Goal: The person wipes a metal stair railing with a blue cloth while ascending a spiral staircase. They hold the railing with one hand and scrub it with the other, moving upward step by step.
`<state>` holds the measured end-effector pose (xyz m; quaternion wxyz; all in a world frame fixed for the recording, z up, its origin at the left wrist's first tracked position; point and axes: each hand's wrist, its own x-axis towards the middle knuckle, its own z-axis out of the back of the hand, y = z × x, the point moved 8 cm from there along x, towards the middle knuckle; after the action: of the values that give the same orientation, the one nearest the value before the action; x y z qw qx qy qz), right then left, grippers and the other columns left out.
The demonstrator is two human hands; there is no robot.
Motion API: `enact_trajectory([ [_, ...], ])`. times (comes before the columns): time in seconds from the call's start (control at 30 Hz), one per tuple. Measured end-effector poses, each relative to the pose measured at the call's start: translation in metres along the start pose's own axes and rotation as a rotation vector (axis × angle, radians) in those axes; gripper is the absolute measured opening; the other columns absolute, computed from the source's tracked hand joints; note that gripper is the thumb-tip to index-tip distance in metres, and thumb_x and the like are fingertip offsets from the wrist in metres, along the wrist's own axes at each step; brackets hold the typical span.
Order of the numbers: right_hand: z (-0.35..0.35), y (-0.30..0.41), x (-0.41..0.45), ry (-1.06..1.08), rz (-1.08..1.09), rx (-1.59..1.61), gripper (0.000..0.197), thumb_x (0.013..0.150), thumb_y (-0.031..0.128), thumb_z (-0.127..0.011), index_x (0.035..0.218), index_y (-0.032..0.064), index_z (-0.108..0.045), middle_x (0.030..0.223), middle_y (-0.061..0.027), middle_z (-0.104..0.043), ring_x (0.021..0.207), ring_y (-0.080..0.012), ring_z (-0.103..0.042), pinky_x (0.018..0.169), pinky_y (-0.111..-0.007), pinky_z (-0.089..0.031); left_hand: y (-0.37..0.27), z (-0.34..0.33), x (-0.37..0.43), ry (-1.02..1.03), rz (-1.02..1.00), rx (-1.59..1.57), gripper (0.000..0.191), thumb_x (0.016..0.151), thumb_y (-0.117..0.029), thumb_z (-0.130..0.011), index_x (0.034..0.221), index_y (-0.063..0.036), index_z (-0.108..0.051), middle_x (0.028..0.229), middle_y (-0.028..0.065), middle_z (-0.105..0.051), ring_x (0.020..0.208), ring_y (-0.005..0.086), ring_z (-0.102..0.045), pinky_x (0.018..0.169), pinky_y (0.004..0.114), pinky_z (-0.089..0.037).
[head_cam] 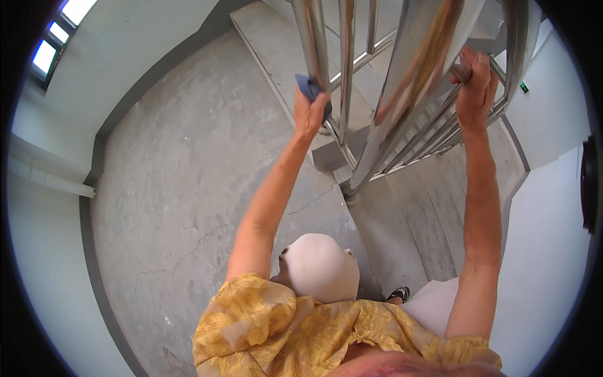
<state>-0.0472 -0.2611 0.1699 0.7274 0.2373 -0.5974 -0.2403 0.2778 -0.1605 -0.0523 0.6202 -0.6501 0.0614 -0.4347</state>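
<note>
My left hand [311,106] holds a bunched blue-grey cloth [308,87] against a thick upright post [313,42] of the stainless steel stair railing, near its lower rail. At the upper right, my right hand [476,85] is closed around a metal bar of the same railing, its thumb on the near side. Between the two hands runs the wide, shiny handrail [410,70], close to the camera. Thinner steel balusters [347,70] stand just right of the cloth. Part of the cloth is hidden by my left fingers.
Grey concrete steps rise beyond the railing [268,47], and more steps [410,221] lie at the lower right, by my shoe [399,295]. A cracked concrete landing [188,188] spreads to the left. A white pipe [52,181] meets the left wall; a green-lit sign [524,87] hangs at right.
</note>
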Motion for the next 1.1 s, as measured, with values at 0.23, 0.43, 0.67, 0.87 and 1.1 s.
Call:
enact_trajectory([
  [0.23, 0.007, -0.014, 0.000, -0.047, -0.049, -0.014, 0.065, 0.101, 0.049, -0.029, 0.092, -0.0010, -0.071, 0.058, -0.0073, -0.055, 0.056, -0.0167, -0.052, 0.061, -0.032, -0.041, -0.278, 0.038, 0.126, -0.342, -0.312, 0.165, 0.046, 0.080, -0.040, -0.060, 0.094, 0.0032, -0.065, 0.092, 0.0243, -0.066, 0.091, 0.0375, -0.063, 0.081, 0.045, -0.047],
  [0.43, 0.009, -0.026, 0.001, -0.072, -0.116, 0.137, 0.049, 0.100, 0.038, -0.038, 0.085, -0.0009, -0.064, 0.065, -0.0032, -0.056, 0.062, -0.0144, -0.049, 0.065, -0.027, -0.041, -0.205, 0.011, 0.077, -0.227, -0.442, 0.240, 0.048, 0.076, -0.024, -0.062, 0.118, -0.0018, -0.058, 0.119, 0.0191, -0.057, 0.114, 0.0396, -0.055, 0.093, 0.047, -0.042],
  [0.67, 0.008, -0.011, 0.000, -0.136, 0.023, -0.011, 0.067, 0.097, 0.052, -0.035, 0.101, -0.0051, -0.070, 0.064, -0.0086, -0.062, 0.058, -0.0160, -0.052, 0.063, -0.029, -0.043, 0.031, -0.010, -0.061, -0.154, 0.224, 0.225, 0.055, 0.072, -0.021, -0.062, 0.122, -0.0031, -0.052, 0.120, 0.0201, -0.055, 0.117, 0.0401, -0.050, 0.096, 0.049, -0.041],
  [0.87, 0.017, -0.020, 0.004, -0.126, 0.001, -0.040, 0.066, 0.097, 0.051, -0.036, 0.101, -0.0060, -0.070, 0.064, -0.0091, -0.062, 0.059, -0.0162, -0.054, 0.064, -0.030, -0.043, -0.006, 0.002, -0.041, -0.343, 0.135, 0.163, 0.054, 0.072, -0.018, -0.063, 0.120, 0.0016, -0.052, 0.127, 0.0234, -0.051, 0.122, 0.0429, -0.045, 0.102, 0.048, -0.036],
  [1.1, 0.016, -0.026, 0.005, -0.108, 0.001, 0.140, 0.038, 0.100, 0.032, -0.040, 0.078, 0.0055, -0.054, 0.070, -0.0010, -0.050, 0.067, -0.0124, -0.047, 0.063, -0.029, -0.040, -0.239, -0.017, 0.043, -0.373, -1.312, 0.849, 0.041, 0.076, -0.023, -0.065, 0.113, -0.0055, -0.064, 0.118, 0.0107, -0.062, 0.124, 0.0288, -0.053, 0.104, 0.049, -0.036],
])
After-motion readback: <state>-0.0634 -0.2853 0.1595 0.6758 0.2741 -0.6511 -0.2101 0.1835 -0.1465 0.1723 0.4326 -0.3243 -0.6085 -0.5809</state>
